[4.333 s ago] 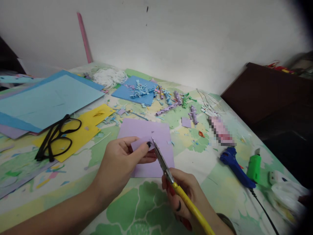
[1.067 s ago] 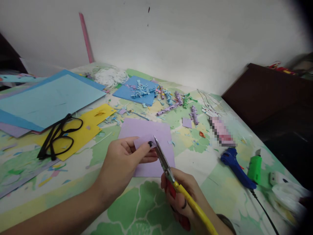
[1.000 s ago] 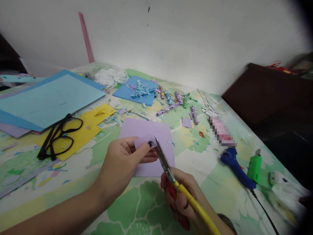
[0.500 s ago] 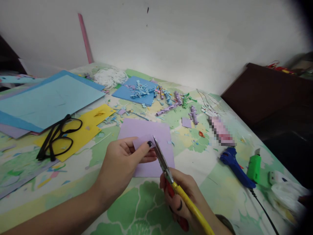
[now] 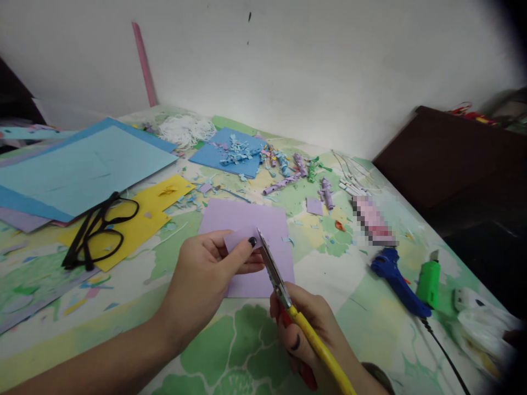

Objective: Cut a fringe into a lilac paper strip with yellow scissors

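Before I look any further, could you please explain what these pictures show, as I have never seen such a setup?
There is no machine here: one camera worn on a person's head looks forward and down at their two bare hands. The left hand pinches a small purple piece. The right hand holds yellow-and-red-handled scissors, blades at that piece's edge. Behind them a larger purple sheet lies on a patterned tablecloth. Around it are black-framed glasses, a light blue sheet, purple rolls, a green cutter and what looks like a blue glue gun.
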`<state>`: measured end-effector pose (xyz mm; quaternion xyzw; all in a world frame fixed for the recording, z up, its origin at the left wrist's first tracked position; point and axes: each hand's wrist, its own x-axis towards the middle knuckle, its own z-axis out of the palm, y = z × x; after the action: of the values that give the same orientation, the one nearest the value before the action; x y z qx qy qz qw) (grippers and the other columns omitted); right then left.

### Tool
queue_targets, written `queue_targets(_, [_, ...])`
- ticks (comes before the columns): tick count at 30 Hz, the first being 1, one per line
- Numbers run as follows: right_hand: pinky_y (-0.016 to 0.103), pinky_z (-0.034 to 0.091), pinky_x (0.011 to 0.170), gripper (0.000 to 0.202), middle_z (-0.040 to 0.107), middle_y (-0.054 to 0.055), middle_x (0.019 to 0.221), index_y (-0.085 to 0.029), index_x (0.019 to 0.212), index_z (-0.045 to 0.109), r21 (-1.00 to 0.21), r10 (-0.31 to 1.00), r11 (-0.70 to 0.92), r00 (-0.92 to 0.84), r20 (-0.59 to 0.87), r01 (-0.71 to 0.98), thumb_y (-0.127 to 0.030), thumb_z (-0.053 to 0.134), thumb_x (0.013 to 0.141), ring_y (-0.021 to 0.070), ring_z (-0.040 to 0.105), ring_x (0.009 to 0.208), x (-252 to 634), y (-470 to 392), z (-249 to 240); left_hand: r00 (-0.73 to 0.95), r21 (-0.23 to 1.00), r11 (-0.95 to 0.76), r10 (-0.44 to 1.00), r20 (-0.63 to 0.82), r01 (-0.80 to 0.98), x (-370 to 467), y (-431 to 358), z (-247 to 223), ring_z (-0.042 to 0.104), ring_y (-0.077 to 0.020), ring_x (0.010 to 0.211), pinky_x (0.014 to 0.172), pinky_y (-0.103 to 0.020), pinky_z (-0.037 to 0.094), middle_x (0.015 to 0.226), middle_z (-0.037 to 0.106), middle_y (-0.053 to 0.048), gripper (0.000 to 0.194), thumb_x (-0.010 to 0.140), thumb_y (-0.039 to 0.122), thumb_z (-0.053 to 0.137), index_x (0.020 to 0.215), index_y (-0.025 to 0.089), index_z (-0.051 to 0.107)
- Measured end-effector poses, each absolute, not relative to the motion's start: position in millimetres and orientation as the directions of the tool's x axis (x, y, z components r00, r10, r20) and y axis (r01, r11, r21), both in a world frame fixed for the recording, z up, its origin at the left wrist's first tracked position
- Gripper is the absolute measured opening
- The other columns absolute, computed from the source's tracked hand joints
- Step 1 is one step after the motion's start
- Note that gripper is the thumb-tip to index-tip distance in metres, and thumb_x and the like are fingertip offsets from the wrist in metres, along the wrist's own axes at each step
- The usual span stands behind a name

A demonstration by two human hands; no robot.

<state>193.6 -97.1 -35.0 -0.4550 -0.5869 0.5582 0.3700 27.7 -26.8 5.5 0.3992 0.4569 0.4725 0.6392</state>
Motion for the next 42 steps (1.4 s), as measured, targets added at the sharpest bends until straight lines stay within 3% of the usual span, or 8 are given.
queue_targets(6, [0.018, 0.022, 0.034, 0.052, 0.035, -0.009, 0.049, -0.019, 0.08, 0.048, -0.995, 0.946, -0.041, -0.317, -0.067, 0.09, -0.071, 0.053, 0.082, 0.0056, 0.03, 0.036, 192, -98, -36, 0.139, 0.942, 0.227, 0.971, -0.197, -0.249, 29, -26, 7, 0.074, -0.0192, 0.07, 0.071, -0.027, 0.061, 0.072, 0.078, -0.004, 0.017, 0.077, 0.022, 0.071, 0.061, 0.015, 0.072])
queue_targets(14, [0.018, 0.023, 0.035, 0.056, 0.032, -0.01, 0.054, -0.018, 0.089, 0.05, -0.988, 0.927, -0.148, -0.343, -0.152, 0.039, -0.073, 0.055, 0.078, 0.0046, 0.027, 0.037, 198, -101, -33, 0.141, 0.933, 0.233, 0.97, -0.2, -0.276, 25, -25, 5, 0.074, -0.0197, 0.072, 0.072, -0.028, 0.062, 0.075, 0.079, -0.005, 0.012, 0.077, 0.024, 0.072, 0.073, 0.014, 0.076])
queue_targets(21, [0.017, 0.022, 0.037, 0.043, 0.041, -0.008, 0.056, -0.017, 0.086, 0.052, -0.981, 0.907, -0.191, -0.379, -0.182, 0.013, -0.054, 0.072, 0.077, 0.0046, 0.033, 0.04, 208, -95, -19, 0.066, 0.942, 0.179, 0.984, -0.167, -0.284, 22, -18, 4, 0.075, -0.0208, 0.072, 0.07, -0.027, 0.062, 0.077, 0.079, -0.006, 0.014, 0.076, 0.028, 0.074, 0.078, 0.014, 0.077])
queue_targets(29, [0.02, 0.031, 0.051, 0.035, 0.047, -0.005, 0.065, -0.014, 0.096, 0.062, -0.998, 0.975, -0.022, -0.219, -0.037, 0.067, -0.03, 0.082, 0.072, 0.0089, 0.037, 0.057, 231, -78, -12, 0.186, 0.852, 0.292, 0.955, -0.232, -0.435, 24, -12, -5, 0.073, -0.0181, 0.081, 0.078, -0.025, 0.06, 0.08, 0.078, -0.007, 0.01, 0.074, 0.023, 0.076, 0.075, 0.014, 0.078])
queue_targets(35, [0.017, 0.033, 0.045, 0.037, 0.047, -0.004, 0.066, -0.016, 0.083, 0.053, -0.997, 0.95, -0.046, -0.307, -0.064, 0.067, -0.044, 0.076, 0.076, 0.0083, 0.041, 0.054, 246, -79, -1, 0.195, 0.869, 0.291, 0.954, -0.23, -0.399, 23, -10, -9, 0.061, -0.0086, 0.059, 0.058, -0.016, 0.056, 0.061, 0.068, 0.0, 0.008, 0.066, 0.019, 0.081, 0.069, 0.013, 0.077])
queue_targets(38, [0.017, 0.037, 0.04, 0.041, 0.054, -0.001, 0.067, -0.017, 0.084, 0.05, -0.979, 0.892, -0.153, -0.409, -0.194, 0.132, -0.054, 0.067, 0.081, 0.0102, 0.051, 0.051, 255, -80, 7, 0.237, 0.881, 0.286, 0.949, -0.207, -0.376, 22, -8, -10, 0.059, -0.0082, 0.059, 0.057, -0.016, 0.054, 0.064, 0.067, 0.0, 0.01, 0.065, 0.019, 0.082, 0.072, 0.014, 0.077])
queue_targets(42, [0.015, 0.04, 0.033, 0.04, 0.06, 0.001, 0.067, -0.017, 0.085, 0.051, -0.965, 0.802, -0.227, -0.536, -0.262, 0.131, -0.054, 0.067, 0.081, 0.0104, 0.055, 0.045, 261, -74, 3, 0.258, 0.906, 0.28, 0.945, -0.201, -0.317, 22, -6, -14, 0.059, -0.009, 0.059, 0.055, -0.016, 0.053, 0.064, 0.067, 0.0, 0.01, 0.068, 0.023, 0.08, 0.075, 0.017, 0.077])
